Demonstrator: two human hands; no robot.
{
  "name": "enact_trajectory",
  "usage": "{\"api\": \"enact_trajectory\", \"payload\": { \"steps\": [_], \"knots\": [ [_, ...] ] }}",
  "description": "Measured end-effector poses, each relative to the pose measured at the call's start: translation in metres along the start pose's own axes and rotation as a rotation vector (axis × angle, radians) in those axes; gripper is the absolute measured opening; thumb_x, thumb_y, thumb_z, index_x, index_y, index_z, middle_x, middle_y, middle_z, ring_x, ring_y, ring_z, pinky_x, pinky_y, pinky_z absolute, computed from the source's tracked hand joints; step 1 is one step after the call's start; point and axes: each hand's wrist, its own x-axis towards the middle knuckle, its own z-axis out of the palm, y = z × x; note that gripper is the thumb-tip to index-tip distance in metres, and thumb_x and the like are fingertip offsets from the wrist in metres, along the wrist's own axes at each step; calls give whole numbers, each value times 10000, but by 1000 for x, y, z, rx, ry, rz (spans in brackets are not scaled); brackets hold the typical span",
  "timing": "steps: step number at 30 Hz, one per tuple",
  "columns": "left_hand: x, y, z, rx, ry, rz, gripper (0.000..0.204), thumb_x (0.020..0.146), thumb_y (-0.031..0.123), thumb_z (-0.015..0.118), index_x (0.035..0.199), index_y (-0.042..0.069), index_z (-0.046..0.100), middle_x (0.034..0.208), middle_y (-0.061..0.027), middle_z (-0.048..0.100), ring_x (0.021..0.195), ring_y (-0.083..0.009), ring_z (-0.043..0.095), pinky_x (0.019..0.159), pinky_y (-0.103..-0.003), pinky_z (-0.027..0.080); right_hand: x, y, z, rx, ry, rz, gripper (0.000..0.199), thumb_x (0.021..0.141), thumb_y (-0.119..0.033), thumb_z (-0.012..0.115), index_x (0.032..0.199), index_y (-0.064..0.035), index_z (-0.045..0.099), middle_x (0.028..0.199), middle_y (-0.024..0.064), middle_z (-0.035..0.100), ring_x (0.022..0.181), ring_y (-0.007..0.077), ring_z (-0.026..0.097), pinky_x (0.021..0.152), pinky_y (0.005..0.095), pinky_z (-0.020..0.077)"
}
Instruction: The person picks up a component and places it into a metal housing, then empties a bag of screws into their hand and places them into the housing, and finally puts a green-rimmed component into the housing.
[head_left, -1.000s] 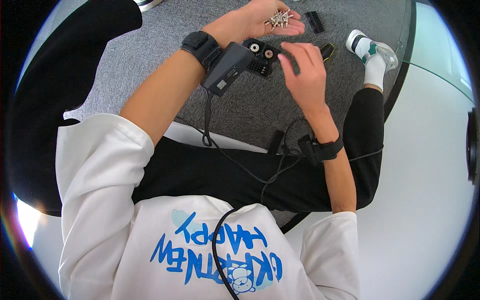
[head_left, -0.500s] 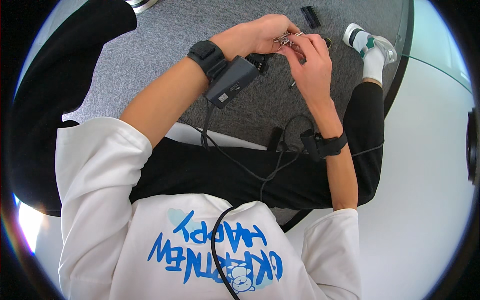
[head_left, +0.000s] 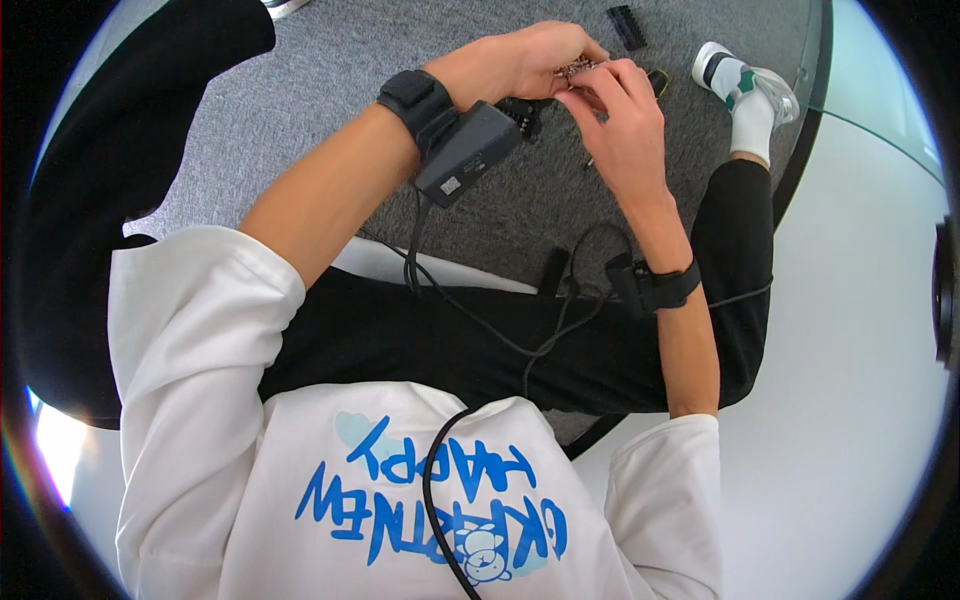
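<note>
Beyond my crossed leg, both hands meet over the carpet around a small silver metal piece (head_left: 578,69) with several thin, shiny parts. My left hand (head_left: 525,65) is closed on its left side, with the thumb and fingers bent around it. On the other side, my right hand (head_left: 628,115) pinches it between thumb and fingertips. Fingers cover much of the piece, so its exact kind does not show. Just below my left hand is a black toothed part (head_left: 523,115), partly hidden behind the grey box on my wrist.
A black ribbed strip (head_left: 627,27) lies on the grey carpet (head_left: 330,130) past my hands. A dark item with a yellowish edge (head_left: 658,82) sits right of my right hand. Black cables (head_left: 480,318) cross my leg. A glass edge (head_left: 870,130) and white surface border the right.
My hands stay together at nearly the same place. The metal piece has tilted and shows less between the fingers. My right fingertips have shifted slightly on it.
</note>
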Motion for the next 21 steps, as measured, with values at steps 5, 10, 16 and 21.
{"api": "enact_trajectory", "payload": {
  "steps": [5,10,16,21],
  "knots": [
    [3,3,1,103,-51,-25,345,1043,147,500,1217,-126,621,1107,-170,682,914,-208,704,746,-302,609,2,-2,-9,-53,-13,-87,201,788,-65,808,949,-56,687,950,70,603,908,280,613,791,383,526],
    [55,-21,-48,-184,-363,-198,242,1012,110,467,958,-14,667,840,-129,685,719,-234,668,626,-343,552,11,-8,-4,-73,3,-181,186,797,-53,794,953,-52,693,953,68,612,887,273,618,775,378,532],
    [42,-8,-34,-86,-389,-234,270,1022,119,440,909,1,656,736,-75,671,668,-199,666,651,-337,576,8,1,-10,-117,107,-260,181,821,-29,769,991,-36,706,951,71,662,864,260,650,757,344,545],
    [32,1,-30,-120,-305,-203,291,1033,108,411,1042,-80,634,901,-163,699,808,-260,718,875,-412,627,10,-3,-16,-94,196,-193,183,833,-2,750,1011,-30,712,948,78,676,836,242,667,735,328,550]
  ]
}}
